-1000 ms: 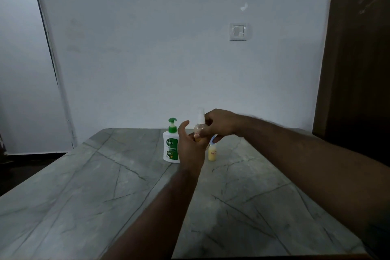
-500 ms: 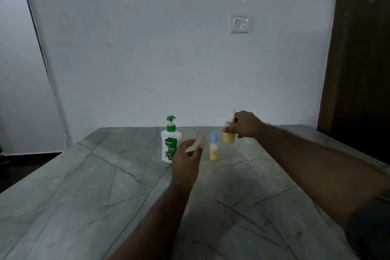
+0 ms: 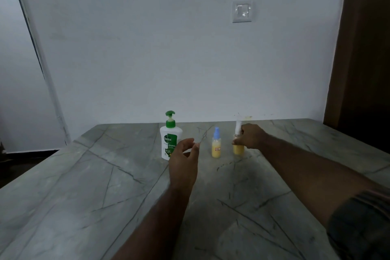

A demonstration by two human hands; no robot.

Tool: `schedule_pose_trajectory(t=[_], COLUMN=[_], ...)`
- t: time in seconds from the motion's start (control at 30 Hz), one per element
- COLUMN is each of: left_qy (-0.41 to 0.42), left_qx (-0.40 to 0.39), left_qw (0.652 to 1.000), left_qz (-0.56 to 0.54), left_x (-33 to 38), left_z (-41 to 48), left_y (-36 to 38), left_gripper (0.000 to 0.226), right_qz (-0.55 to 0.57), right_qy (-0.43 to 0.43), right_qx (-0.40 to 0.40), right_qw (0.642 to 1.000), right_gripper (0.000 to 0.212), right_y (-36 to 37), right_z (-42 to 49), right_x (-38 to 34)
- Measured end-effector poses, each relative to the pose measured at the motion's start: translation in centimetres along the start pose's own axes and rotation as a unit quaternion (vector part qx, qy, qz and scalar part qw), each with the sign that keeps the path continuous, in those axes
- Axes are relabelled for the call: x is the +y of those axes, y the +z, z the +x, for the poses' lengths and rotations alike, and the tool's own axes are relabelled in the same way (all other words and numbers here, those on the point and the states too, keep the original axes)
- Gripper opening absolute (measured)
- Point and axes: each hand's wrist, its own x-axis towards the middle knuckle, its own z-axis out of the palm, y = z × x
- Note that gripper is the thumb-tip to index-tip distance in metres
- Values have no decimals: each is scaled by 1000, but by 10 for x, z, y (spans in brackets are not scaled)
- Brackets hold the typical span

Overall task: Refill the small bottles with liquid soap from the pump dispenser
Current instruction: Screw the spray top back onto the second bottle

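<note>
I look down over a grey, marble-patterned table point(image 3: 84, 186) set against a plain pale wall. Both of my bare forearms reach forward across it.

Three task items stand in a row near the table's far edge. On the left is a white Dettol pump dispenser point(image 3: 169, 141) with a green pump head and a green label, standing upright. To its right is a small blue-capped bottle point(image 3: 216, 145), upright, filled with yellow liquid soap and carrying a small label. Just beside that, further right, is a small white-capped bottle point(image 3: 238, 150), also holding yellow soap.

My right hand point(image 3: 250, 136) grips the white-capped bottle, the fingers curled round its neck just below the tall white cap. The bottle is upright. Its base is level with the tabletop, but I cannot tell whether it is resting there or held just above.

My left hand point(image 3: 183, 160) holds nothing. Its fingers are relaxed and slightly spread, with the thumb apart. It hangs above the table just in front of the dispenser, covering the dispenser's lower right corner from my view. I cannot tell whether it touches the dispenser.

A white light switch point(image 3: 242, 11) sits on the wall above the bottles. A dark brown wooden door point(image 3: 367, 59) fills the right edge. A dark sleeve point(image 3: 363, 224) covers my right upper arm.
</note>
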Motion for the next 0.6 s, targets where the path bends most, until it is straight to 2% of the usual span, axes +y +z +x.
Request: schedule_pose_trajectory(t=[0.2,0.33,0.47,0.6], left_qy=[-4,-8,-8,-6], left_qx=[0,-3,-4,-1], left_qw=[1000,1000,1000,1000], left_qz=[1,1,2,-1], left_x=[1,2,2,1], left_z=[1,1,0,0], left_y=[0,1,1,2], left_gripper=[30,30,31,29], right_qz=[-17,-12,-3,30], right_qy=[12,15,15,31], right_qx=[2,6,1,-2], right_qw=[1000,1000,1000,999], right_gripper=[51,51,40,46], right_y=[8,8,8,9], right_z=[4,5,5,4], right_x=[5,7,8,10])
